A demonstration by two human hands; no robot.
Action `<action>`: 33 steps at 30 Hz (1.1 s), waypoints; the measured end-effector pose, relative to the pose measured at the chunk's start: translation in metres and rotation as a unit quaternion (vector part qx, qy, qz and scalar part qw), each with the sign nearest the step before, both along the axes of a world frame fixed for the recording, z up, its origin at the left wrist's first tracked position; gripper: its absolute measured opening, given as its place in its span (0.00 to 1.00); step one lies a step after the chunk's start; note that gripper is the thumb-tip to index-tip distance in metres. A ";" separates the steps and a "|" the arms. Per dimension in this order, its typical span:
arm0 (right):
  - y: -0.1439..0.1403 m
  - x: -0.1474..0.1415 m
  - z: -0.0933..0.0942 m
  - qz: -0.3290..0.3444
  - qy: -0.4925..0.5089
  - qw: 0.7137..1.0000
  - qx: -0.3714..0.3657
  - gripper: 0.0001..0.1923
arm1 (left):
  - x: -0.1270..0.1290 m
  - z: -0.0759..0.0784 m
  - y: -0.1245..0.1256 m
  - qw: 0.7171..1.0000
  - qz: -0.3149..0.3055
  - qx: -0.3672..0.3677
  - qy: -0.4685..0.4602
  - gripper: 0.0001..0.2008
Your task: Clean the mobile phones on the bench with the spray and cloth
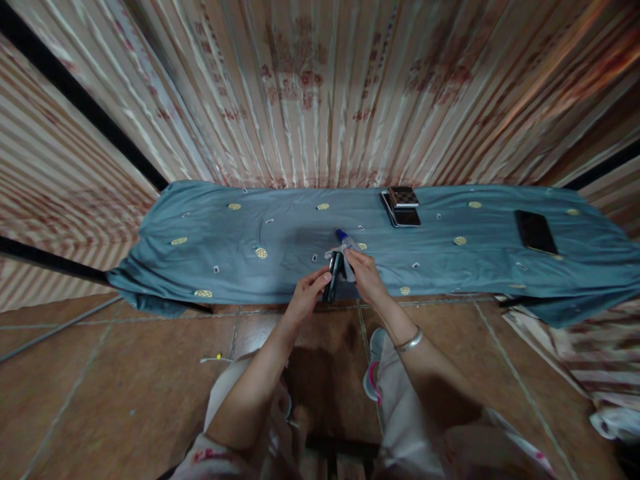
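While both hands, left [306,295] and right [364,273], grip one phone [333,277], three more phones [401,207] [536,231] lie beyond.

hands [334,285]: 2 | phones [536,232]: 4 | spray bottle [346,240]: 1 | cloth [200,233]: 1

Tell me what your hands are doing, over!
Left hand grips a dark phone upright on edge. Right hand presses a white cloth to it. Blue-capped bottle just behind, on the blue sheet.

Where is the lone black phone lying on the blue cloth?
In the head view, the black phone lies flat near the right end of the blue cloth, right of the stack of dark devices and away from both hands.
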State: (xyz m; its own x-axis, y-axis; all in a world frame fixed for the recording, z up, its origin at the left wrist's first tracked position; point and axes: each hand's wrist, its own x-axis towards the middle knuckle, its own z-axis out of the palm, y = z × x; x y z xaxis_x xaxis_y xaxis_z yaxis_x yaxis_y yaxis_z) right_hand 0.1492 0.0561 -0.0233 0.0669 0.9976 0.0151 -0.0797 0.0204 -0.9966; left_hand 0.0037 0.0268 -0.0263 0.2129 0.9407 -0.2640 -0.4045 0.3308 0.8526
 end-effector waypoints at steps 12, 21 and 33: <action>0.000 -0.002 -0.015 -0.012 -0.036 0.999 0.000 0.25 | 0.007 0.002 0.001 0.997 0.029 -0.028 -0.072 0.24; -0.006 -0.009 -0.012 0.014 -0.146 0.989 0.029 0.23 | 0.004 0.006 0.007 0.995 0.060 -0.016 -0.082 0.22; -0.019 -0.008 -0.002 0.038 -0.259 0.962 0.076 0.19 | -0.008 0.008 0.016 0.992 0.097 -0.003 -0.085 0.19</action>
